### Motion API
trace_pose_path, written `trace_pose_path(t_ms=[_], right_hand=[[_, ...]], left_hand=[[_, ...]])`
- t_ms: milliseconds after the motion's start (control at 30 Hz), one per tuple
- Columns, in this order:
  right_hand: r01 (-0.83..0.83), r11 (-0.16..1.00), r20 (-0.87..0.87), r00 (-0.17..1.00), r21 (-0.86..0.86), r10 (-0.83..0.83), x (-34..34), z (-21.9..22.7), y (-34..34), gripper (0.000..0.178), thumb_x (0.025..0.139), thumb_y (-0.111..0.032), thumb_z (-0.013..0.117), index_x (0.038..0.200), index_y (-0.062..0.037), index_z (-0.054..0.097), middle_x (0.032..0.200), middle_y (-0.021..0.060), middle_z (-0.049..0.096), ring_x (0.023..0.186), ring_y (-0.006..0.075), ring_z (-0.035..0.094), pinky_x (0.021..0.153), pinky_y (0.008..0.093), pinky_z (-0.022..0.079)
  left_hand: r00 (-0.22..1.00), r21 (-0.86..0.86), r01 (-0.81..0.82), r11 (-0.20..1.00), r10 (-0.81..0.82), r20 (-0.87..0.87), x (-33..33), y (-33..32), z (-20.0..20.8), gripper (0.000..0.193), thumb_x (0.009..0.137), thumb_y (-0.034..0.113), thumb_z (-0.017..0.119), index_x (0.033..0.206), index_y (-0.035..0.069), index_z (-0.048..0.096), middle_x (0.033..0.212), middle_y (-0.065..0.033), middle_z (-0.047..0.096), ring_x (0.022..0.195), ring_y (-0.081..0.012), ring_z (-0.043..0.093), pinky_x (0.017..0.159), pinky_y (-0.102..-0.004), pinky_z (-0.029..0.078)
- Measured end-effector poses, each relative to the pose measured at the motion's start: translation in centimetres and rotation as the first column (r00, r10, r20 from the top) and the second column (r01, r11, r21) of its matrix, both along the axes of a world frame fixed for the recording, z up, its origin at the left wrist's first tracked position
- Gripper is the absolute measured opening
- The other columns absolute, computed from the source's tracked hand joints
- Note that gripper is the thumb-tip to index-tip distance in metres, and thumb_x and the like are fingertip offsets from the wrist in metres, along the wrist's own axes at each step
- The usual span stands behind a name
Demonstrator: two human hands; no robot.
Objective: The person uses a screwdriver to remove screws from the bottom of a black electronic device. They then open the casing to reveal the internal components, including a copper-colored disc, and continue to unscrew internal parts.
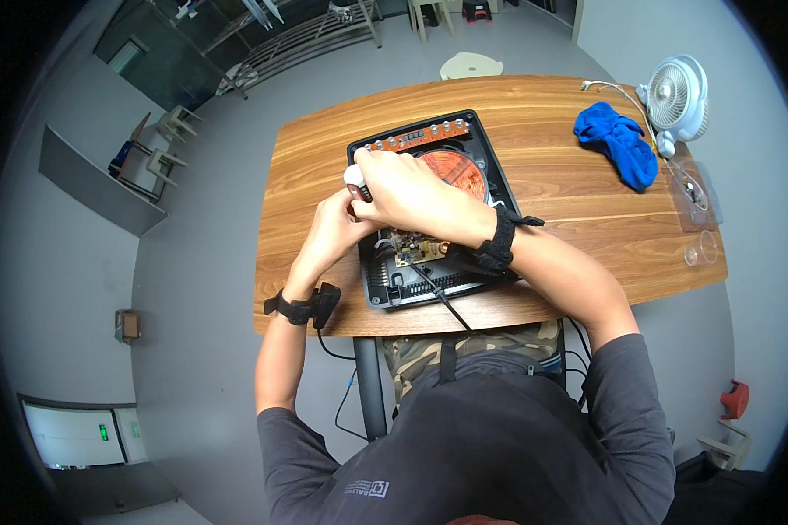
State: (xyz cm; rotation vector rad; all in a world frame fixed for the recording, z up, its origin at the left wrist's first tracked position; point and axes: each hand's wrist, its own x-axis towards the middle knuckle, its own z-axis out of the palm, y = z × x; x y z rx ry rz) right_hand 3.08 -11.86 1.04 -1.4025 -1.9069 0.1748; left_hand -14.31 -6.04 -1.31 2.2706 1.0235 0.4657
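Note:
An opened induction cooker base (488, 133), black and rectangular, lies slightly askew on the table before me. Inside it show a round copper-coloured coil (464, 172), an orange control strip (411, 138) along the far side and a circuit board (422, 248) nearer me. My right hand (410, 191) is closed around a screwdriver (355, 178) with a white-topped, red and black handle, above the base's left edge. My left hand (331, 231) meets it from below, fingers closed by the screwdriver's lower end. The screwdriver's tip and whatever the left fingertips hold are hidden.
A black power cord (446, 304) runs from the base over the table's near edge. On the right lie a blue cloth (617, 144), a white fan (674, 98) with its cable, a clear plastic box (693, 194) and clear cups (702, 251). A stool (471, 66) stands beyond.

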Motion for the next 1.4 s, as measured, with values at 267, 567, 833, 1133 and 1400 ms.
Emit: trace_pose_path(t_ms=[267, 567, 833, 1133, 1400], right_hand=[[-0.003, 0.999, -0.027, 1.000, -0.051, 0.002, 0.5, 1.6, -0.6, 0.034, 0.084, -0.020, 0.074, 0.101, 0.0042, 0.058, 0.089, 0.0258, 0.070, 0.086, 0.0444, 0.071, 0.075, 0.0499, 0.057], [0.013, 1.000, -0.072, 0.997, -0.010, -0.014, 1.0, 1.7, -0.4, 0.033, 0.083, -0.020, 0.074, 0.099, 0.0049, 0.059, 0.089, 0.0259, 0.071, 0.086, 0.0436, 0.071, 0.077, 0.0476, 0.058], [0.023, 0.998, -0.073, 0.997, -0.059, -0.027, 1.1, 3.0, -0.8, 0.036, 0.084, -0.024, 0.076, 0.098, 0.0043, 0.059, 0.087, 0.0257, 0.071, 0.085, 0.0418, 0.072, 0.076, 0.0470, 0.058], [0.046, 0.993, -0.211, 0.977, 0.105, -0.023, 1.0, 3.7, -0.7, 0.033, 0.085, -0.021, 0.079, 0.095, 0.0020, 0.059, 0.081, 0.0186, 0.072, 0.079, 0.0354, 0.072, 0.072, 0.0417, 0.056], [-0.001, 1.000, -0.195, 0.981, -0.011, -0.001, 0.6, 3.7, -0.4, 0.035, 0.087, -0.025, 0.074, 0.095, 0.0043, 0.055, 0.088, 0.0265, 0.067, 0.086, 0.0442, 0.069, 0.076, 0.0495, 0.055]], left_hand=[[0.980, -0.027, 0.157, 0.987, -0.159, -0.123, -0.5, 0.7, -1.5, 0.021, 0.084, 0.005, 0.077, 0.103, -0.004, 0.076, 0.095, -0.0186, 0.078, 0.088, -0.0275, 0.076, 0.082, -0.0372, 0.058], [0.978, -0.013, 0.185, 0.983, -0.185, -0.098, -0.3, 1.7, -4.3, 0.016, 0.083, 0.007, 0.077, 0.094, -0.004, 0.076, 0.088, -0.0200, 0.077, 0.083, -0.0312, 0.076, 0.078, -0.0388, 0.059], [0.978, 0.007, 0.156, 0.988, -0.153, -0.139, -0.2, 1.0, -3.2, 0.016, 0.083, 0.011, 0.078, 0.092, -0.002, 0.077, 0.081, -0.0206, 0.074, 0.077, -0.0337, 0.074, 0.074, -0.0414, 0.057], [0.996, 0.065, -0.048, 0.997, 0.052, -0.074, -4.0, 4.0, -0.7, 0.017, 0.089, 0.009, 0.076, 0.103, -0.002, 0.077, 0.095, -0.0147, 0.079, 0.085, -0.0213, 0.075, 0.081, -0.0348, 0.058], [0.936, 0.155, -0.261, 0.953, 0.289, -0.202, -9.6, 9.4, -7.2, 0.014, 0.084, 0.006, 0.077, 0.096, -0.001, 0.077, 0.085, -0.0160, 0.077, 0.081, -0.0213, 0.075, 0.076, -0.0351, 0.057]])
